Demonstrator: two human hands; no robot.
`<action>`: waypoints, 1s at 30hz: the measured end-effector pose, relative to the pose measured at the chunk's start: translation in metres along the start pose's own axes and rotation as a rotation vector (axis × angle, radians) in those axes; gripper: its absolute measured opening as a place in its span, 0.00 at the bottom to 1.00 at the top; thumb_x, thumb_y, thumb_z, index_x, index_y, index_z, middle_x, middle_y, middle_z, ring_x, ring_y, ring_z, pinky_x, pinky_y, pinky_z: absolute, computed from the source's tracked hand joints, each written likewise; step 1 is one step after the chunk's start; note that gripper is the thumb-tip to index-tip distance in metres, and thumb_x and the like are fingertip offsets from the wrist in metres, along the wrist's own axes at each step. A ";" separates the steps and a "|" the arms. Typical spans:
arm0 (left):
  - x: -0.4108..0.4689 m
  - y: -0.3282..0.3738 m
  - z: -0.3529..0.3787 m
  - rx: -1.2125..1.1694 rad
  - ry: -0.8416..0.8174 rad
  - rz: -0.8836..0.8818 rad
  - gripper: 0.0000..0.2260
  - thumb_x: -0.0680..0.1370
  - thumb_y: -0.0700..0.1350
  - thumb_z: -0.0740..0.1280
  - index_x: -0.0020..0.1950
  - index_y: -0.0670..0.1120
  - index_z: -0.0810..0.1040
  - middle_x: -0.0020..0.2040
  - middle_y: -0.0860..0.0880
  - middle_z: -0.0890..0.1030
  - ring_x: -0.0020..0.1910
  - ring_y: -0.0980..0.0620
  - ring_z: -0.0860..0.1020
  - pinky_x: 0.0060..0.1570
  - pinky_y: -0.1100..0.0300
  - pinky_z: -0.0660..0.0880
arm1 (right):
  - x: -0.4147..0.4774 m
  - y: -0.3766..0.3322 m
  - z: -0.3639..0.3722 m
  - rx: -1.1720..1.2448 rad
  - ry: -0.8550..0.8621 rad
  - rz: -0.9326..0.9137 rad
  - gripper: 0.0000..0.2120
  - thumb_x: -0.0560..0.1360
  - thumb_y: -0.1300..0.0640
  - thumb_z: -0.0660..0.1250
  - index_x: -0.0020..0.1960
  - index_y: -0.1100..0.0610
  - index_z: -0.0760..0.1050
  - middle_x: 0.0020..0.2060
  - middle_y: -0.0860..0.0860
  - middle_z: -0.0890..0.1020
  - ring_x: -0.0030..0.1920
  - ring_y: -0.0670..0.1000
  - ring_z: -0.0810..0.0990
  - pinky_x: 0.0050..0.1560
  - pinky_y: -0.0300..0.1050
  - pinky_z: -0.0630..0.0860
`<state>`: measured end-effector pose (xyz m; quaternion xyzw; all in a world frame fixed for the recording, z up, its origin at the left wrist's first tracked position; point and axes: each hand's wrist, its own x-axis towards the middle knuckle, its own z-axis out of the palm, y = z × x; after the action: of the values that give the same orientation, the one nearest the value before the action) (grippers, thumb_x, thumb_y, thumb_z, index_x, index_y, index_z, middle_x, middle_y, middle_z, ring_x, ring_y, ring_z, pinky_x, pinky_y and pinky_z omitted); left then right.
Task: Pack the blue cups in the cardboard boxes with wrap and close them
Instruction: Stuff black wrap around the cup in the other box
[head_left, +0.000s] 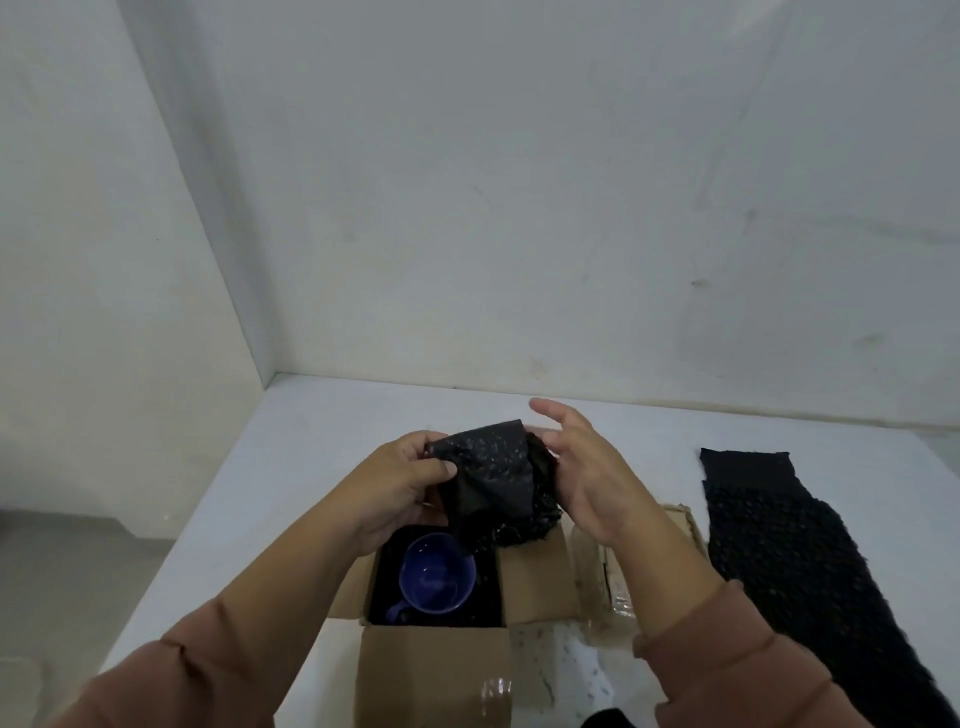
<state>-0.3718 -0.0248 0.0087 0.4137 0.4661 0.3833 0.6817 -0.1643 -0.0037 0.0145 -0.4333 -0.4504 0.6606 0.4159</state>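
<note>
I was in the wrapping-and-loading step. My left hand (410, 478) pinched the near edge of a black wrap bundle (493, 478), thumb on top and fingers curled beneath. My right hand (582, 467) was unclenched, its fingers spread and its palm against the bundle's right side, steadying it without grasping. The bundle hung just above the far side of the cardboard box (436, 670), whose flaps stood open. One blue cup (436, 571) sat upright inside on dark lining, handle toward me. I could not tell whether the bundle held a second cup; it looked bulky enough.

A spare wrap sheet (779, 545) lay flat on the worktop (311, 447), well to the right of the box.

As I judged it, the next move called for tucking the loose flap of wrap under. Then the bundle had to go down beside or over the cup without knocking it. The box flaps had to be clear of wrap before they were folded shut.
</note>
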 end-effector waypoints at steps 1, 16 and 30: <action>0.001 0.000 0.000 -0.023 0.028 0.009 0.09 0.77 0.33 0.61 0.52 0.44 0.76 0.46 0.42 0.81 0.40 0.47 0.81 0.35 0.54 0.79 | -0.001 0.000 -0.001 -0.027 -0.040 0.058 0.15 0.75 0.54 0.63 0.61 0.47 0.73 0.57 0.52 0.80 0.56 0.53 0.80 0.55 0.51 0.78; 0.011 -0.004 -0.010 -0.105 -0.016 0.117 0.15 0.76 0.30 0.54 0.39 0.41 0.78 0.49 0.43 0.84 0.46 0.49 0.80 0.43 0.61 0.77 | -0.002 0.003 0.010 -0.087 -0.016 0.074 0.23 0.69 0.75 0.52 0.33 0.58 0.82 0.56 0.62 0.80 0.54 0.60 0.78 0.46 0.49 0.79; 0.025 -0.047 -0.006 1.200 0.165 0.377 0.12 0.73 0.42 0.66 0.36 0.52 0.64 0.37 0.54 0.70 0.34 0.52 0.69 0.31 0.60 0.65 | -0.023 0.067 0.036 -1.505 0.106 -0.215 0.11 0.75 0.58 0.59 0.51 0.56 0.79 0.48 0.53 0.75 0.46 0.55 0.76 0.41 0.45 0.71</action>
<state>-0.3642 -0.0178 -0.0445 0.7680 0.5699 0.1995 0.2136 -0.2027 -0.0499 -0.0370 -0.5848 -0.7985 0.1099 0.0914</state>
